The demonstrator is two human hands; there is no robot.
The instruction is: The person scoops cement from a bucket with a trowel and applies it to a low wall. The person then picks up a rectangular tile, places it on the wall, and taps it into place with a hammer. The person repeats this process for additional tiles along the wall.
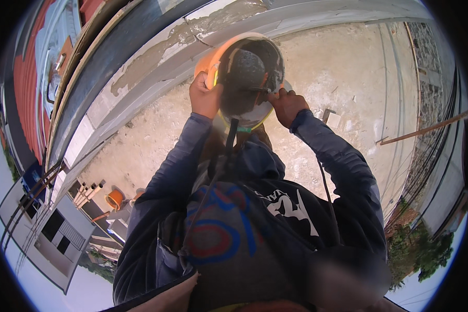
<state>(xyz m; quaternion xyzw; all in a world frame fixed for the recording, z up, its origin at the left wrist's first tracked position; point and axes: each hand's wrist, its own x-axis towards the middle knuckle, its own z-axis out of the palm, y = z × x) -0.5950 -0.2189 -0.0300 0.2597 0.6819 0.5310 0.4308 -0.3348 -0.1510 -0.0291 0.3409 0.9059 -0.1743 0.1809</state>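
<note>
An orange bucket [209,62] is tilted in front of me so that its mouth faces me. Dark grey wet mortar [238,96] coats its inside. A thin dark bar and a small orange piece show inside near the right rim; I cannot make out what they belong to. On the left side of the rim, my left hand [205,95] is closed with the thumb over the edge. My right hand [287,106] grips the right side of the rim, its fingers curled. The bucket's underside is hidden.
Left and ahead runs a low wall with wet mortar [187,32] smeared along its top. Pale concrete floor [348,62] lies below, with a small angled piece [327,114] on it. A wooden stick [426,128] and cables are at right; another orange bucket [114,199] stands at left.
</note>
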